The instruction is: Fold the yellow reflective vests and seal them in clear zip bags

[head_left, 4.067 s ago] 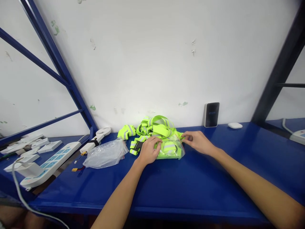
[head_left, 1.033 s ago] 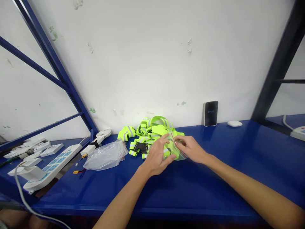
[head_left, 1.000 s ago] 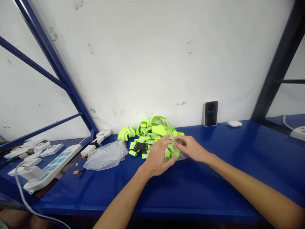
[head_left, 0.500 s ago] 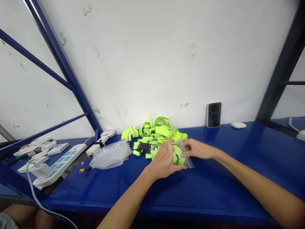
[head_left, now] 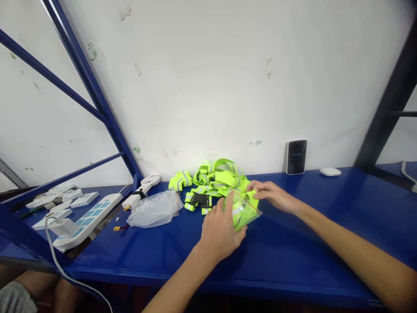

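My left hand (head_left: 221, 228) grips a clear zip-lock bag (head_left: 257, 214) from its near left side, thumb below and fingers above. Inside the bag is a folded neon-yellow reflective strap (head_left: 240, 214), part of which sticks out at the bag's mouth. My right hand (head_left: 270, 194) pinches that protruding part at the opening's right side. Just behind the bag lies a heap of neon-yellow reflective straps (head_left: 224, 176) with grey stripes. A black buckle (head_left: 200, 200) rests at the heap's front left. A smaller folded strap bundle (head_left: 180, 180) sits to its left.
Clear plastic bags (head_left: 156, 209) lie in a stack at left, near a small white fan (head_left: 150, 180) and wires. A power strip (head_left: 88, 221) and white boxes (head_left: 84, 199) are further left. A black-screened device (head_left: 296, 157) leans by the wall, beside a white oval object (head_left: 330, 172).
My right hand has come out of the bag's mouth and now pinches strap at its edge. The bag has tilted, and more yellow strap shows at the opening. The view has shifted slightly.
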Motion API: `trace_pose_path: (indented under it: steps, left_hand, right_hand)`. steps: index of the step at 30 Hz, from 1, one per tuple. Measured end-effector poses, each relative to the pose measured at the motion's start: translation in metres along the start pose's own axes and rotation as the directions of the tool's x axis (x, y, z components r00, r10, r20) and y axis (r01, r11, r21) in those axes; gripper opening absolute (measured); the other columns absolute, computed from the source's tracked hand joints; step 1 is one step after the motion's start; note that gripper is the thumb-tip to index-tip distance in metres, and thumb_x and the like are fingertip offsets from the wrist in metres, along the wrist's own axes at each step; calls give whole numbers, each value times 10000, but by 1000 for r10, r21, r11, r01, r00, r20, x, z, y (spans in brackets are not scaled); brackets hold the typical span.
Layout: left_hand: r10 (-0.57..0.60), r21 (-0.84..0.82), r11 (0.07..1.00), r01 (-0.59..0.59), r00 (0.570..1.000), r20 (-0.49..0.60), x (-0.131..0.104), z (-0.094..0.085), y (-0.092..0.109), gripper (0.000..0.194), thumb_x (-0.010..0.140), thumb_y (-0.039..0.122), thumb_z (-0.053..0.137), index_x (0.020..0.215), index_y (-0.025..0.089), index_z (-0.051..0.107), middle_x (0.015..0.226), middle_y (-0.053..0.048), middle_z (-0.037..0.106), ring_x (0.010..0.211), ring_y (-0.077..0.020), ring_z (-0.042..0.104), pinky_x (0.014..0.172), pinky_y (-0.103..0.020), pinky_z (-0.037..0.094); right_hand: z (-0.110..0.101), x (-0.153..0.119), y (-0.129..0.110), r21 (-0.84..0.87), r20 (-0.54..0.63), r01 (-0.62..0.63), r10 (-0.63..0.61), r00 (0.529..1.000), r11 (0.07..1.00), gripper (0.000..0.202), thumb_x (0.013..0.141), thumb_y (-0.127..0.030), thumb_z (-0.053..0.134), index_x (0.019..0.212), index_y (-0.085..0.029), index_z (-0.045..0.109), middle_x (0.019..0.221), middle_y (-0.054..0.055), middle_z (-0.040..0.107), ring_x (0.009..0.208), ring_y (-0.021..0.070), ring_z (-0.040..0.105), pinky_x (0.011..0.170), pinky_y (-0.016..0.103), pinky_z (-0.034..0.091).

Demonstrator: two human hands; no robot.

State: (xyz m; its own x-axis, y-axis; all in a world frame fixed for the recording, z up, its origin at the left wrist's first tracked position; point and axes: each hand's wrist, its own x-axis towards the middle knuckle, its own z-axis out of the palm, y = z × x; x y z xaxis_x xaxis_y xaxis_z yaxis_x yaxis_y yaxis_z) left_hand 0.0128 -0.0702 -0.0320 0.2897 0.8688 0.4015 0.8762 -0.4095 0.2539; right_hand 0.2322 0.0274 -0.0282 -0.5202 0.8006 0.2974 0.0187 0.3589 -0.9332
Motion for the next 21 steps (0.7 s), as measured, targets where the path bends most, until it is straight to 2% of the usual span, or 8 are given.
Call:
trace_pose_path:
  steps: [3, 5, 9, 11, 13, 17, 18, 21]
  left_hand:
    - [-48, -9, 999, 48, 998, 35, -16, -14, -4, 880, 727, 476, 672, 1468, 221, 271, 1185, -182, 619, 945, -355, 660, 760, -404, 486]
    - [-48, -52, 997, 52, 997, 64, -26, -24, -10, 780, 719, 475, 677, 1396, 236, 371, 1054, -142, 674, 842, -321, 682, 698, -357, 474]
    - [-45, -240, 965, 106, 968, 248, -47, -49, -14, 543, 718, 380, 664, 1228, 286, 503, 798, -25, 691, 674, -253, 663, 570, -279, 418]
    - [-73, -293, 940, 174, 942, 327, -59, -66, -12, 454, 737, 331, 632, 1179, 304, 536, 790, -1, 695, 681, -231, 655, 565, -265, 413]
    - [-101, -279, 939, 203, 935, 339, -72, -87, -13, 409, 751, 310, 608, 1157, 313, 561, 845, 1, 711, 739, -224, 662, 611, -262, 430]
    - [-116, -126, 977, 174, 921, 371, -89, -134, -32, 551, 691, 390, 685, 1226, 342, 559, 926, -8, 719, 823, -254, 670, 702, -281, 463]
    - [-141, -69, 982, 176, 924, 356, -90, -144, -40, 611, 702, 437, 683, 1284, 344, 527, 975, -21, 716, 855, -268, 671, 734, -299, 472]
    - [-265, 149, 958, 246, 955, 129, -83, -172, -70, 848, 717, 591, 644, 1456, 300, 347, 1206, -94, 656, 1009, -342, 639, 850, -398, 472]
  right_hand:
    - [10, 1, 0, 152, -41, -49, 55, 998, 987, 229, 714, -355, 712, 632, -160, 626, 748, 20, 601, 725, 160, 539, 715, 308, 423]
    - [14, 1, -3, 211, -87, -61, 81, 993, 976, 248, 698, -359, 720, 612, -161, 598, 662, 7, 581, 649, 144, 526, 659, 292, 423]
    - [11, 1, -14, 239, -273, 20, 47, 961, 971, 313, 684, -387, 713, 566, -187, 503, 574, -2, 535, 555, 132, 495, 559, 272, 414]
    - [6, 0, -21, 241, -322, 59, 22, 947, 969, 321, 701, -388, 695, 577, -201, 466, 575, 3, 544, 515, 124, 471, 528, 272, 418]
    - [1, 0, -26, 245, -344, 83, 6, 939, 966, 307, 733, -385, 664, 613, -211, 440, 632, 21, 601, 465, 106, 429, 488, 268, 414]
    - [-9, 0, -28, 251, -468, 102, 28, 883, 962, 241, 785, -399, 592, 712, -234, 432, 715, 18, 665, 340, 60, 244, 336, 234, 243]
    - [-10, 0, -26, 243, -474, 87, 40, 879, 966, 230, 788, -398, 590, 724, -235, 440, 708, 13, 664, 335, 64, 253, 335, 235, 240]
    - [-6, 2, -18, 124, -383, 18, 31, 923, 992, 210, 771, -378, 630, 743, -217, 498, 700, 6, 654, 472, 127, 494, 476, 263, 423]
